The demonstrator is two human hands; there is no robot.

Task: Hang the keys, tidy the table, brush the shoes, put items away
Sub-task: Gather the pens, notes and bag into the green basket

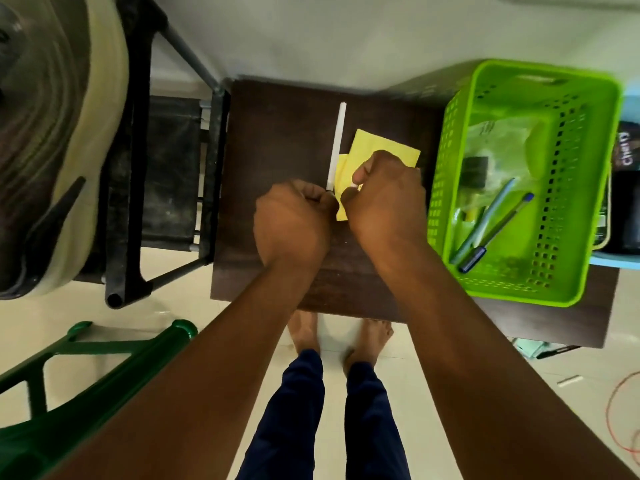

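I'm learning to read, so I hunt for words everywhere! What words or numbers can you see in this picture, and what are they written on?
"Cherry": white letters, turned sideways, on the dark container beside the bright green plastic basket; blurred, so a likely reading only.
Small print on the clear plastic bag inside the basket: too blurred to read.
The yellow paper sheets, the white stick and the pens show no readable words.

Head camera looks steeply down, close over the table point(277, 133).

Small dark desk point(277, 140) on a pale tiled floor point(194, 282)
White wall point(346, 36) behind; black metal rack point(128, 188) left, green plastic chair point(52, 393) beside it
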